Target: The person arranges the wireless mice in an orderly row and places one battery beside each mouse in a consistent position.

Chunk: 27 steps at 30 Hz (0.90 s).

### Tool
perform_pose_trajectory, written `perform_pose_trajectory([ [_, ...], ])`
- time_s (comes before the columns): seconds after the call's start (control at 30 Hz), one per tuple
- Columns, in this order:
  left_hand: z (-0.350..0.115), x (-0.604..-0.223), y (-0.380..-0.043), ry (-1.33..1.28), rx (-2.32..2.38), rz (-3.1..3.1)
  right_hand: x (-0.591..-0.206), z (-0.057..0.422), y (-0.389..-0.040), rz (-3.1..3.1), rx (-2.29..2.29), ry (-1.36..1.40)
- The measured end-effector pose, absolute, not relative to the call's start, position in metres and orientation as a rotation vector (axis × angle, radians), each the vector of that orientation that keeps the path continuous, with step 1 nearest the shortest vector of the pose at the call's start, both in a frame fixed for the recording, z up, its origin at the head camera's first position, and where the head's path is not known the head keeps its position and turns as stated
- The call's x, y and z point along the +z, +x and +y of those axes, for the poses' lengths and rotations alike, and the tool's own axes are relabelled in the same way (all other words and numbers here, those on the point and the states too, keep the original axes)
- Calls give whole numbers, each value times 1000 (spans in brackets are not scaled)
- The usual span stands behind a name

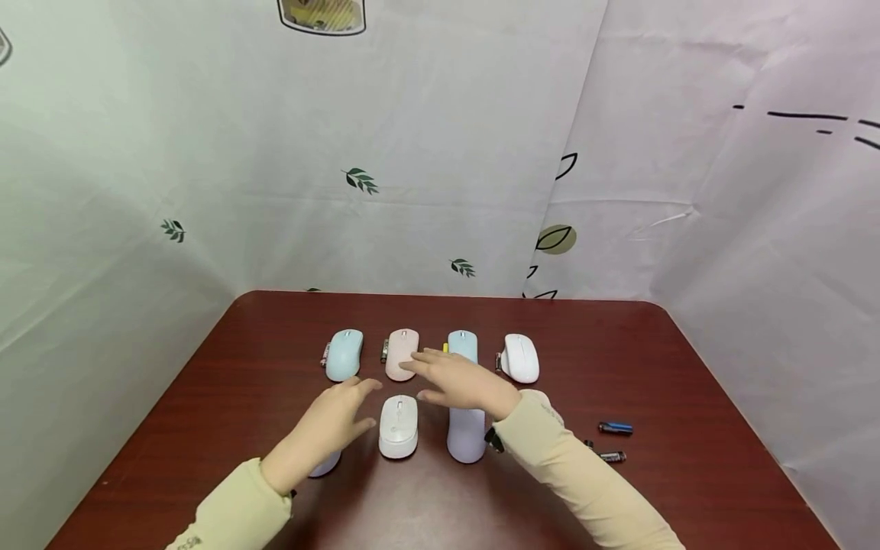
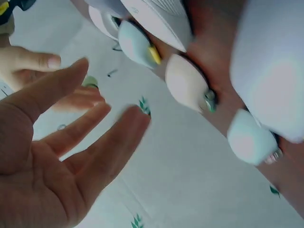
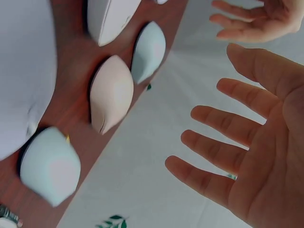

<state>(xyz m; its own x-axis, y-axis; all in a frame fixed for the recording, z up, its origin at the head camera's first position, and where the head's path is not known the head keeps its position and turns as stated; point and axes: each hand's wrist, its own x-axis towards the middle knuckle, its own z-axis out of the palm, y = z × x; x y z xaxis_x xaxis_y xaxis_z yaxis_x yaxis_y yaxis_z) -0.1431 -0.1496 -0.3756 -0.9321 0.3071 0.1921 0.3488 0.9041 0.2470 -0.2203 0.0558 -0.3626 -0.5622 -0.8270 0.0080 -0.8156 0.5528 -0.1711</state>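
My left hand (image 1: 333,416) hovers with loosely extended fingers above a lavender computer mouse (image 1: 325,464), which it mostly hides. To its right, a white mouse (image 1: 399,428) lies between the two hands. My right hand (image 1: 464,378) is raised, fingers spread, over another lavender mouse (image 1: 467,441) and partly covers a light blue mouse (image 1: 463,344) behind. In the right wrist view the palm (image 3: 270,166) holds nothing; the left palm (image 2: 47,175) is bare too. A pink mouse (image 1: 402,353) sits just beyond the right fingertips.
At the back left lies a light blue mouse (image 1: 344,355), at the back right a white mouse (image 1: 520,359). Small batteries lie beside the back mice, one of them yellow (image 1: 445,347). A blue battery (image 1: 615,428) and a dark battery (image 1: 612,457) rest on the right of the table (image 1: 687,382).
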Motion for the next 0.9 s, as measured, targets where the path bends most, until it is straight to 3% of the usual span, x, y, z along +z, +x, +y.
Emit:
perform_pose_trajectory([
  [0.3,-110,-394,-140,-648,-542,-2801,-367,86,-224,2738,-427,-1387],
  [0.67,-39,-405,-149,-1072,-533,-2766,-371,120,-233,2813,-557,-1378],
  [0.9,-4,-407,-154,-1161,-464,-2719,-372,159,-244,2883,-657,-1209],
])
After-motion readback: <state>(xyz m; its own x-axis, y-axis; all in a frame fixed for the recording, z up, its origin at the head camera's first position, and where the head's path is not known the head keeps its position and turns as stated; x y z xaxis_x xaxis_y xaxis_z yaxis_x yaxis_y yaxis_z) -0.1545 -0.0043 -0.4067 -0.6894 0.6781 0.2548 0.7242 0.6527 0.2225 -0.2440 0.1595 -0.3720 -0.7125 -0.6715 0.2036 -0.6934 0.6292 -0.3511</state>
